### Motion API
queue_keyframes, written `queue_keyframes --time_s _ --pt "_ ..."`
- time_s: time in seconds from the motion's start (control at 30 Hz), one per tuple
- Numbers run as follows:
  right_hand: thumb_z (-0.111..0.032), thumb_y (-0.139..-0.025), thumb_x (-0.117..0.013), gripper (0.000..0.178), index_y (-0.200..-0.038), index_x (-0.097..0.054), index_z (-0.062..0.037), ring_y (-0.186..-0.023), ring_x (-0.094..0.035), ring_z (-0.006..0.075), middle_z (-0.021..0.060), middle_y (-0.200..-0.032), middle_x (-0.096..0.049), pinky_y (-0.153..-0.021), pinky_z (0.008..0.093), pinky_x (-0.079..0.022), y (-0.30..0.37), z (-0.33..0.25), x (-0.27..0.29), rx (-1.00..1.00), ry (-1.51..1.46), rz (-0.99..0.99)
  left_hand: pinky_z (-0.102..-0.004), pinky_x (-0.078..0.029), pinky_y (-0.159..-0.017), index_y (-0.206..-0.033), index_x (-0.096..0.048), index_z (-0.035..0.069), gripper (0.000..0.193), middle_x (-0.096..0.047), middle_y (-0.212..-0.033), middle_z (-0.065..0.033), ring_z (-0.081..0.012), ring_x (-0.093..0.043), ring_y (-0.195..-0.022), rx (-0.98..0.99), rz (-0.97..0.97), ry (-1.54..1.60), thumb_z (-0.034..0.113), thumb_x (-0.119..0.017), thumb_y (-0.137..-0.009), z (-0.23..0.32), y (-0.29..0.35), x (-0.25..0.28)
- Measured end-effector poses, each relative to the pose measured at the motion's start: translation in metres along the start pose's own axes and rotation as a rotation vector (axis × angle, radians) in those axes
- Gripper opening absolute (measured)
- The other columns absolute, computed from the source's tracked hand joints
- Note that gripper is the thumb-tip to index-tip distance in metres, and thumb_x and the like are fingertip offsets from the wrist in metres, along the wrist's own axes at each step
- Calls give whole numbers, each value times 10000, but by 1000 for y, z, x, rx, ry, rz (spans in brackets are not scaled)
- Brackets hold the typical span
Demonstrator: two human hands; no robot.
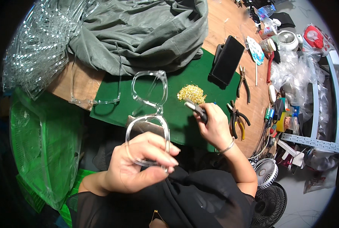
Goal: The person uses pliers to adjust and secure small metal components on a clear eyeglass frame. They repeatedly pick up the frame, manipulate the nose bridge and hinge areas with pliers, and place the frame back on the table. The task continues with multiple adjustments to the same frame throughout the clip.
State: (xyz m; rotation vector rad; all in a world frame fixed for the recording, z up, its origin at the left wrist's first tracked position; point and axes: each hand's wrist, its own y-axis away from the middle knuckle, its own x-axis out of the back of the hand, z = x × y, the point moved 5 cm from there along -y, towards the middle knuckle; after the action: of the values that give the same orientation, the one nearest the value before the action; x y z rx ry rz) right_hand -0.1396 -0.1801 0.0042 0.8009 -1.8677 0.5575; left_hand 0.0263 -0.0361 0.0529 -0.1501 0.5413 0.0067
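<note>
Currently the left hand (133, 167) has its fingers (160, 150) clamped on one lens rim of a clear plastic spectacle frame (148, 114), tilting it up over the green mat (184, 76) for access. The right hand (215, 127) grips small metal pliers (195, 108), nose beside a loose pile of tiny gold parts (191, 93). At left, a green plastic basket (44, 144); contents unclear.

We see a grey cloth (139, 30) and a black phone (227, 60). Two small fans (267, 173) sit near us.
</note>
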Motion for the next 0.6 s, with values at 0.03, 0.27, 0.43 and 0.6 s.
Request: queue_keyframes --time_s 0.03,0.27,0.43,0.6 --pt "-83 -721 -648 229 -915 -544 -20 -767 -556 326 145 -812 -563 -692 396 -444 -5 6 -4 -38 -45 16 -290 -453 -820 -916 -644 0 137 -596 -1022 -150 -190 -580 -931 34 74 -19 9 -664 -781 -4 -1 -1" --pt "-120 -730 -664 167 -831 -559 -40 -723 -548 331 136 -749 -560 -631 405 -406 -14 6 -33 -26 -11 152 -264 -514 -755 -1266 -278 -42 572 -593 -1038 -161 -164 -599 -887 123 298 128 -34 -604 -797 -20 5 10" --pt "-132 -732 -637 136 -764 -531 -54 -760 -550 279 106 -771 -558 -640 389 -378 -14 17 -38 -87 107 122 -272 -527 -741 -1375 -116 15 752 -572 -1090 -206 -173 -613 -886 65 248 119 -32 -598 -799 -34 -9 9" --pt "-139 -741 -625 137 -749 -525 -45 -754 -556 296 108 -757 -563 -629 404 -381 -19 8 -38 -42 59 132 -262 -509 -742 -1415 78 162 984 -514 -1140 -236 -136 -603 -816 7 271 2 -57 -623 -760 -23 -5 5"
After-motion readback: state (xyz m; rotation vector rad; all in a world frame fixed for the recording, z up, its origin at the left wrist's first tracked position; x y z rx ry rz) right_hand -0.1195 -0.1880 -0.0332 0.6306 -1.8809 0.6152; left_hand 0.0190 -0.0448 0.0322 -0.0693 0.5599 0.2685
